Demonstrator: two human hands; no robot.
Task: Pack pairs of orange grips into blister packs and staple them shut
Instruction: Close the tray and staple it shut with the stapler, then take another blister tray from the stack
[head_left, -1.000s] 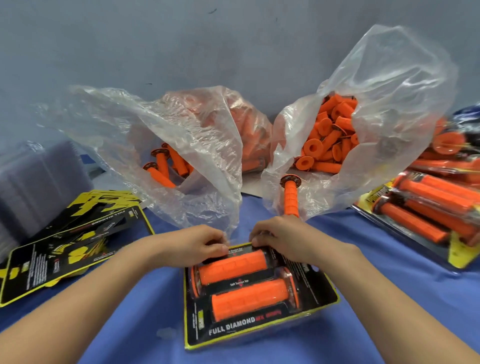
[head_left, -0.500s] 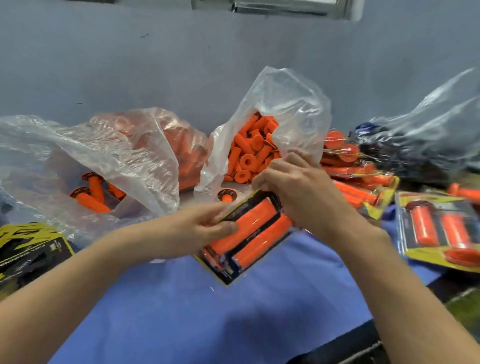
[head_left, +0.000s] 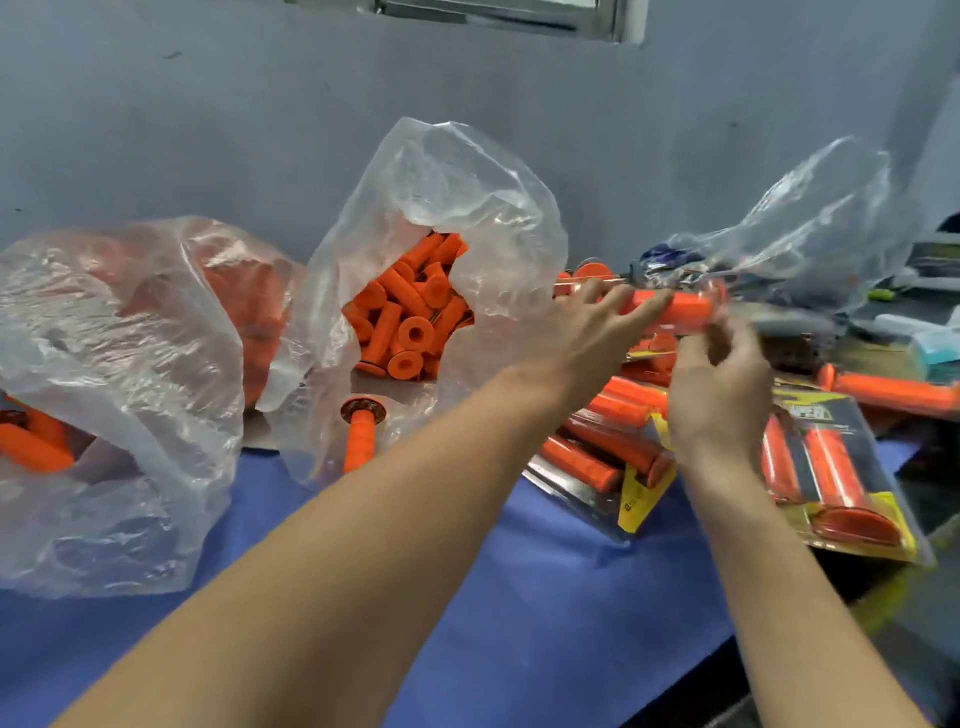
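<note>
clear blister pack of orange grips (head_left: 680, 312) up at centre right, left hand (head_left: 587, 338) fingers flat along it, right hand (head_left: 719, 389) fingers pinching its near edge, kinda blurry

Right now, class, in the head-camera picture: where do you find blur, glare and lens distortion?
Head view: motion blur smears the blister pack and the right hand pinching it, less so the left hand touching it; glare streaks the middle clear bag, while the loose grips inside stay sharp; the right edge goes soft, and the window frame looks tilted.
</note>
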